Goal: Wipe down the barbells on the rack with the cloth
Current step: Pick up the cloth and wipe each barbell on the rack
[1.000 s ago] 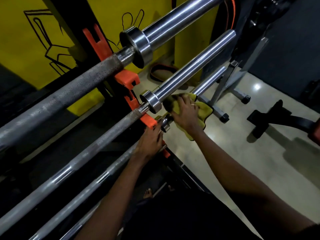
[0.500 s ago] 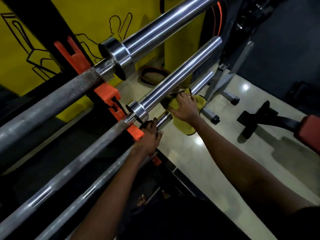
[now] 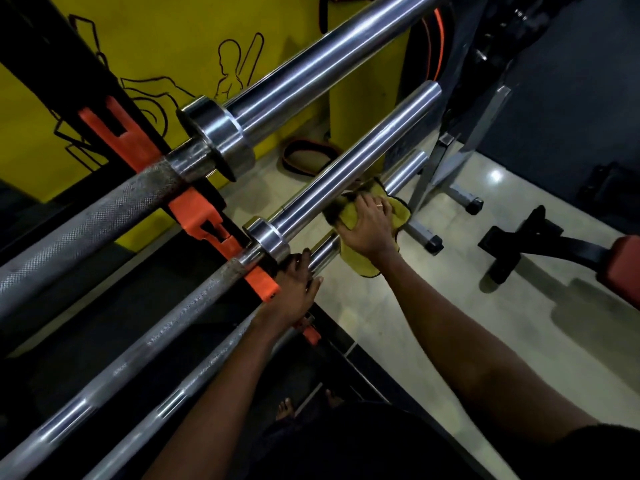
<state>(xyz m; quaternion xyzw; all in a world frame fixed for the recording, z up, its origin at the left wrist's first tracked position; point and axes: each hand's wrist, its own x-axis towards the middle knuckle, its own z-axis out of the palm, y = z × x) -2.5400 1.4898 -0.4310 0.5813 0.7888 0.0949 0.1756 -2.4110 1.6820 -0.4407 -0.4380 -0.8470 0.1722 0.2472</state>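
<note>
3 barbells (image 3: 346,181) stacked on rack (image 3: 204,216); cloth (image 3: 360,216) on lowest.

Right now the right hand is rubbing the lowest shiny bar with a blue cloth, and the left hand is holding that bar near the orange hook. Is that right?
Nearly. The cloth is yellow, not blue; the head view shows it. The rest holds: the right hand presses it on the lowest bar, and the left hand grips that bar by the orange hook.

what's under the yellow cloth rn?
The yellow cloth wraps the sleeve of the lowest barbell, pressed by the right hand. Bare sleeve shows either side; the covered stretch and the fingers' grip underneath are hidden.
</note>
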